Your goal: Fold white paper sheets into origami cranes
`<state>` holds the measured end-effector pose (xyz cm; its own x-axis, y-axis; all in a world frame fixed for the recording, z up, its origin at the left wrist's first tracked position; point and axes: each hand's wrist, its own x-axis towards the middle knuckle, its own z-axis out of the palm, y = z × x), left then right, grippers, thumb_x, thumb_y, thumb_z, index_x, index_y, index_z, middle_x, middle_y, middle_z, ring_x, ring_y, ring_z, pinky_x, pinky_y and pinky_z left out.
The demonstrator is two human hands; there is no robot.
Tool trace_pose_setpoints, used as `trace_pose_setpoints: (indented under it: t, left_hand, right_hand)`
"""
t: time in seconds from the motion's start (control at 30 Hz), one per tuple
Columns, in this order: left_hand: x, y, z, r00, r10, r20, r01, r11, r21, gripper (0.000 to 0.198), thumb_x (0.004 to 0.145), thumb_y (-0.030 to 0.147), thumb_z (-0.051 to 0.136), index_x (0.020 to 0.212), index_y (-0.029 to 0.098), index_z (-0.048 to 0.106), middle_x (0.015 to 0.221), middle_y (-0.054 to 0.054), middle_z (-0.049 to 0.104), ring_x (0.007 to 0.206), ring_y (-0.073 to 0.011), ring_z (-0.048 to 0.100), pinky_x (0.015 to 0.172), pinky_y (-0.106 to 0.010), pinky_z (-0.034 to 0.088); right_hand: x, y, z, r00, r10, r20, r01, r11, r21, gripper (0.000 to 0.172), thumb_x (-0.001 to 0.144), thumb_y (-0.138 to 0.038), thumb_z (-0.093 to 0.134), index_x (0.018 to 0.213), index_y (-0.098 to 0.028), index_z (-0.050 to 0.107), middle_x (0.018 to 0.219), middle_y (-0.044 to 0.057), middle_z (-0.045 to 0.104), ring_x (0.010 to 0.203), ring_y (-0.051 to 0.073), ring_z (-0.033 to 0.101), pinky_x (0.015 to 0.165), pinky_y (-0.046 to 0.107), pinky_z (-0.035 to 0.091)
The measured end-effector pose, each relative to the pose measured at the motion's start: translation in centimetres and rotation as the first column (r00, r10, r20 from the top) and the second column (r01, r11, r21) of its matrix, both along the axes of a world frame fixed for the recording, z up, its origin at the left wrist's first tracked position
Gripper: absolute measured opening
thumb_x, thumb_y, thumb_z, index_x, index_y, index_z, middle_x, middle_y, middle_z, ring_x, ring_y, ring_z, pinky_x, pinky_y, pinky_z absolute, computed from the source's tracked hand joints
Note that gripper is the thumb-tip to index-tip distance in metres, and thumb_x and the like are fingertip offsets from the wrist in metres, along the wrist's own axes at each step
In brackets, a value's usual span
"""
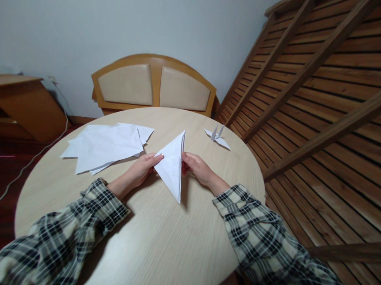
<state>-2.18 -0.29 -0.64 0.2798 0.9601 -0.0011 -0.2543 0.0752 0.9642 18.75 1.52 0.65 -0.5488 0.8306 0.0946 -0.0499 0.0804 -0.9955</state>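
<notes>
Between my hands a sheet of white paper (172,163), folded into a layered triangle, is held above the table. My left hand (141,169) pinches its left corner, thumb on top and fingers underneath. At the long right edge, where several layers show, my right hand (197,166) grips the paper with thumb and fingers; its fingertips are partly hidden. A folded white paper crane (218,138) rests on the table beyond my right hand. To the left of the folded paper lies a loose, overlapping pile of creased white paper sheets (107,144).
Everything rests on a round, pale wooden table (153,238). Behind it stands a wooden headboard (157,68) with cream panels, against a wall. A slatted wooden frame (323,102) leans close on the right. A desk (26,104) and a white cable (33,159) are at the left.
</notes>
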Motion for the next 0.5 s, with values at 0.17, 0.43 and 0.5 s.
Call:
trace_pose_setpoints:
  t: [0.17,0.43,0.5]
  left_hand:
    - [0.2,-0.1,0.4,1.0,0.011,0.01,-0.011,1.0,0.003,0.029,0.074,0.039,0.075,0.079,0.011,0.07,0.072,-0.007,0.068,0.062,-0.0151,0.057,0.06,-0.028,0.044]
    - [0.3,-0.6,0.7,0.988,-0.019,-0.152,0.028,0.998,0.059,0.03,0.073,0.042,0.074,0.075,0.012,0.068,0.07,-0.004,0.065,0.062,-0.0135,0.053,0.061,-0.027,0.04]
    - [0.4,-0.8,0.8,0.973,-0.027,-0.228,0.047,0.995,0.083,0.031,0.076,0.043,0.071,0.076,0.013,0.067,0.07,-0.004,0.063,0.062,-0.0136,0.052,0.061,-0.028,0.04]
  right_hand:
    - [0.1,0.3,-0.4,0.999,0.021,-0.03,-0.021,1.0,0.0,0.032,0.084,-0.05,0.058,0.082,-0.018,0.057,0.069,0.0,0.055,0.061,0.012,0.05,0.057,0.026,0.04]
    - [0.0,0.6,-1.4,0.999,0.036,-0.009,-0.036,0.999,-0.028,0.022,0.079,-0.024,0.059,0.1,-0.018,0.064,0.094,0.006,0.066,0.08,0.017,0.059,0.075,0.033,0.051]
    - [0.0,0.6,-1.7,0.997,0.069,-0.02,-0.069,0.997,-0.021,0.022,0.077,-0.023,0.062,0.099,-0.017,0.065,0.099,0.008,0.068,0.089,0.02,0.062,0.088,0.039,0.051]
